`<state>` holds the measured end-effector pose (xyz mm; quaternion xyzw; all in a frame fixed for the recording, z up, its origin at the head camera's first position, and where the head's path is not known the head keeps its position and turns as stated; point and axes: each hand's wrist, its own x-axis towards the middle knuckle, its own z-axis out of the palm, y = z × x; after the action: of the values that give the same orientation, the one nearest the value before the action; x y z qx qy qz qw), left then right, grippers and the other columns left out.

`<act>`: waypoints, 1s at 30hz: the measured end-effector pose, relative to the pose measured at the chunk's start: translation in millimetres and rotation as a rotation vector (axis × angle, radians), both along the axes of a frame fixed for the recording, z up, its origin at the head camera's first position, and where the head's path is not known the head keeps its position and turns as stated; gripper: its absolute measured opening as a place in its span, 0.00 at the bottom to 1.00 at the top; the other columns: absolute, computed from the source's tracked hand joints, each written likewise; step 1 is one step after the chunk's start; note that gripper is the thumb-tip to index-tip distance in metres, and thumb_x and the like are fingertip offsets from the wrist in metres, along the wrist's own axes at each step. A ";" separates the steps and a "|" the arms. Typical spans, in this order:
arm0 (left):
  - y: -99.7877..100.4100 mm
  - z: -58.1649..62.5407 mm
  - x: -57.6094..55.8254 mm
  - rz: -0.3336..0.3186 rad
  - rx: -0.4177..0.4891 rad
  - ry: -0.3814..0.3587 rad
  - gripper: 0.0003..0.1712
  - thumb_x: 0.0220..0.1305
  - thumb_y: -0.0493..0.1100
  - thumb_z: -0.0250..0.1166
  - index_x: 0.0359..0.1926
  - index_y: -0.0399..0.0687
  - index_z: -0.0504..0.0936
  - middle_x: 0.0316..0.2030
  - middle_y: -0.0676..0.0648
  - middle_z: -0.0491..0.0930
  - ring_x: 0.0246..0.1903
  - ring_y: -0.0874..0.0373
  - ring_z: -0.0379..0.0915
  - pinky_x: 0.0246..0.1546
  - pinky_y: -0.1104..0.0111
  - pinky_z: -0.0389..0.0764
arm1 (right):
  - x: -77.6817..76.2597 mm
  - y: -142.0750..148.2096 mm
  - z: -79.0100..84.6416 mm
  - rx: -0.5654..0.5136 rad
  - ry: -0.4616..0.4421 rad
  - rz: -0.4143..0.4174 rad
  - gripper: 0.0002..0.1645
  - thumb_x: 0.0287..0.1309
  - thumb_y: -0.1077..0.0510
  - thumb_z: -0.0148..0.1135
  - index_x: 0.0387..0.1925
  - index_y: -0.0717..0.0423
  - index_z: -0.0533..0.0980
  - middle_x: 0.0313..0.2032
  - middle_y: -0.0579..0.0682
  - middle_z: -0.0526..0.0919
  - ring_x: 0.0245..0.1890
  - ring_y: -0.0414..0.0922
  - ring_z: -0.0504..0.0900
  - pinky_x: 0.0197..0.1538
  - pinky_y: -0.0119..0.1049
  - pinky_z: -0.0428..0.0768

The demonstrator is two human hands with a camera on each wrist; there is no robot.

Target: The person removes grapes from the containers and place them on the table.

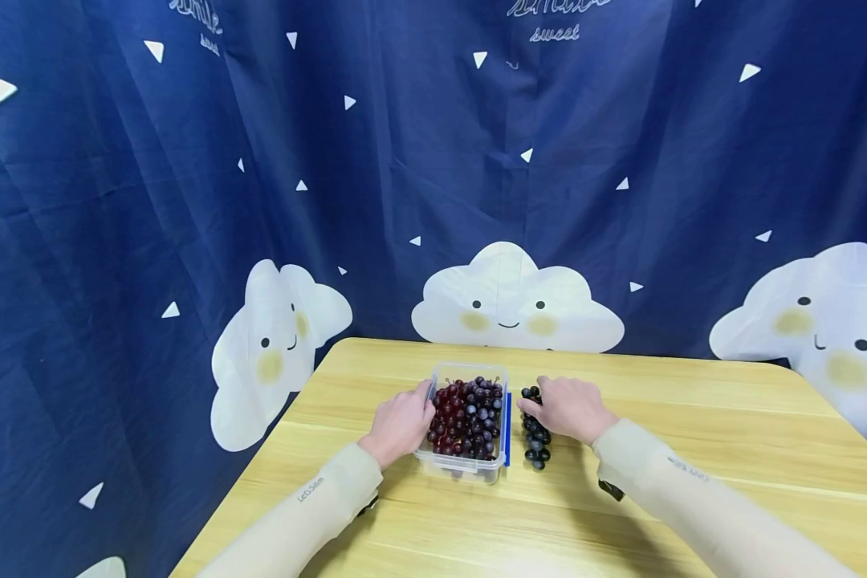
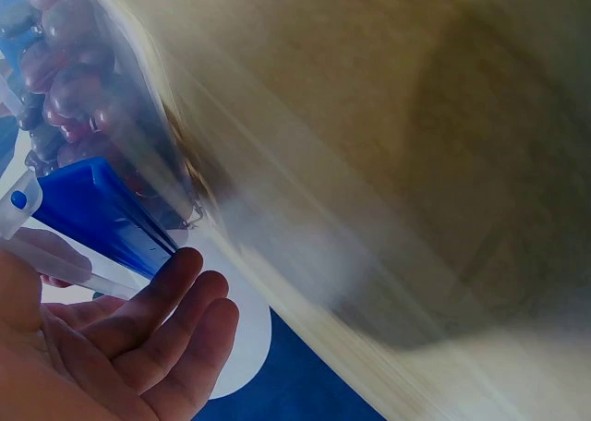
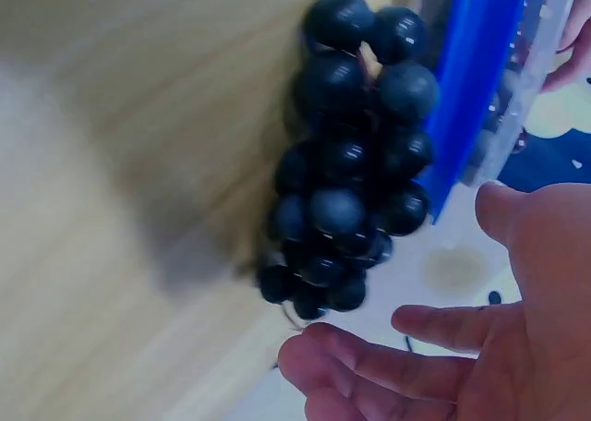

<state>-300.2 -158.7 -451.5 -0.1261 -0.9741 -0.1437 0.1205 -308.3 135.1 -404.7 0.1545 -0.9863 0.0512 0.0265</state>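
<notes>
A clear plastic container [image 1: 462, 466] with blue side flaps holds a bunch of red grapes [image 1: 449, 417] on its left and a bunch of dark purple grapes [image 1: 482, 413] on its right. My left hand [image 1: 399, 421] holds the container's left side, fingers and thumb around the edge by the blue flap [image 2: 102, 209]. Right of the container lies a bunch of black grapes [image 3: 342, 172] on the table. Above its far end is my right hand [image 1: 567, 408], fingers spread apart. In the right wrist view, its fingertips [image 3: 309, 347] are right at the bunch's stem end.
The light wooden table [image 1: 694, 449] extends to both sides and in front of the container. Behind it hangs a dark blue curtain [image 1: 462, 193] with white clouds and triangles. The container's right blue flap [image 1: 508, 429] hangs beside the black grapes.
</notes>
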 end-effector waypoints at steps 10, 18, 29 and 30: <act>-2.3 -2.1 0.9 0.009 -0.004 0.006 0.23 0.73 0.46 0.51 0.65 0.45 0.72 0.29 0.48 0.81 0.24 0.55 0.75 0.21 0.60 0.75 | -6.1 -22.8 25.1 0.023 -0.046 0.088 0.27 0.64 0.36 0.61 0.37 0.57 0.80 0.21 0.48 0.75 0.21 0.44 0.74 0.20 0.40 0.67; -2.4 -0.5 1.2 0.001 0.006 0.003 0.24 0.74 0.45 0.52 0.66 0.43 0.72 0.27 0.50 0.79 0.23 0.58 0.73 0.21 0.62 0.75 | -12.7 -41.0 37.3 0.013 -0.034 0.133 0.22 0.64 0.38 0.62 0.35 0.53 0.79 0.22 0.46 0.74 0.23 0.44 0.74 0.20 0.40 0.68; -1.4 -0.5 1.4 0.010 -0.004 0.003 0.25 0.74 0.46 0.51 0.67 0.44 0.71 0.33 0.46 0.84 0.26 0.53 0.79 0.23 0.59 0.78 | -24.8 -68.2 47.7 0.062 -0.088 0.258 0.27 0.65 0.43 0.63 0.57 0.57 0.80 0.48 0.54 0.87 0.44 0.51 0.87 0.45 0.49 0.85; -1.3 -0.6 1.2 0.011 -0.007 0.006 0.25 0.74 0.46 0.51 0.67 0.44 0.71 0.32 0.46 0.84 0.26 0.52 0.79 0.23 0.59 0.78 | -25.7 -70.5 48.2 0.062 -0.096 0.266 0.27 0.66 0.44 0.63 0.58 0.57 0.80 0.52 0.55 0.86 0.48 0.52 0.86 0.50 0.50 0.84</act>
<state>-299.0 -160.0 -452.1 -0.1216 -0.9749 -0.1394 0.1239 -334.0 64.7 -356.5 0.2820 -0.9584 0.0309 -0.0326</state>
